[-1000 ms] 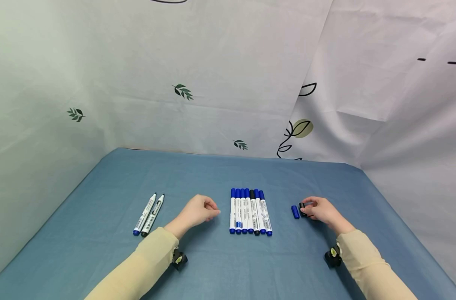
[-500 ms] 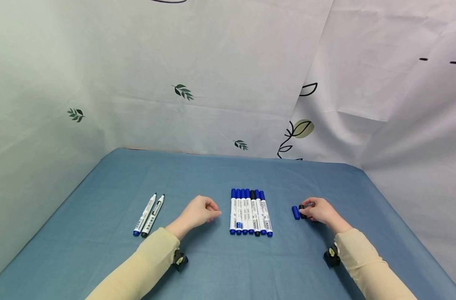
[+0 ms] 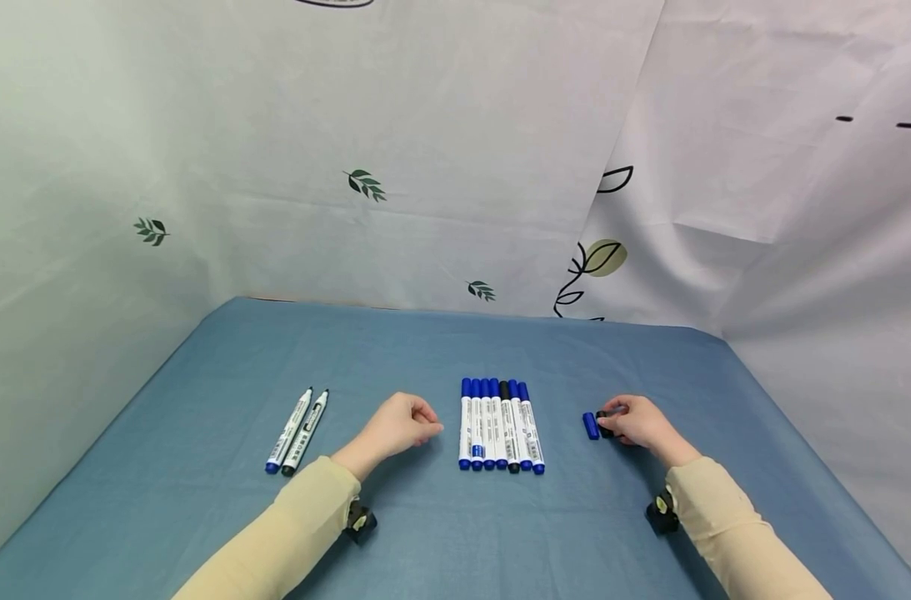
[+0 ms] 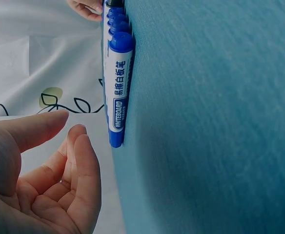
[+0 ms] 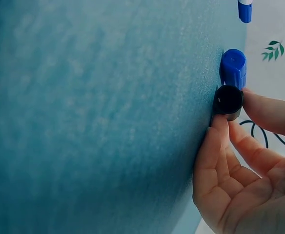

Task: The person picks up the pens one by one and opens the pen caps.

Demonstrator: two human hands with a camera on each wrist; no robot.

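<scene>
My right hand (image 3: 643, 421) pinches a black marker cap (image 5: 229, 100) between thumb and fingertips, low at the cloth. The cap's open end faces the right wrist camera. Right beside it lies a blue marker cap (image 3: 591, 426). My left hand (image 3: 398, 425) hovers with loosely curled fingers, holding nothing, left of a row of capped whiteboard markers (image 3: 489, 425). All in that row have blue caps except one black. In the left wrist view the nearest blue marker (image 4: 119, 83) stands just past the fingertips. Further left lie two uncapped markers, one blue-ended (image 3: 288, 431) and one black-ended (image 3: 305, 433).
A blue cloth (image 3: 425, 533) covers the table. Behind and at both sides hangs a white curtain (image 3: 455, 150) printed with leaves. A black wrist camera (image 3: 361, 522) sits under the left cuff, another black wrist camera (image 3: 661, 512) under the right one.
My right hand has brought the black cap slightly down and left, close against the blue cap. The left hand and the markers have hardly moved.
</scene>
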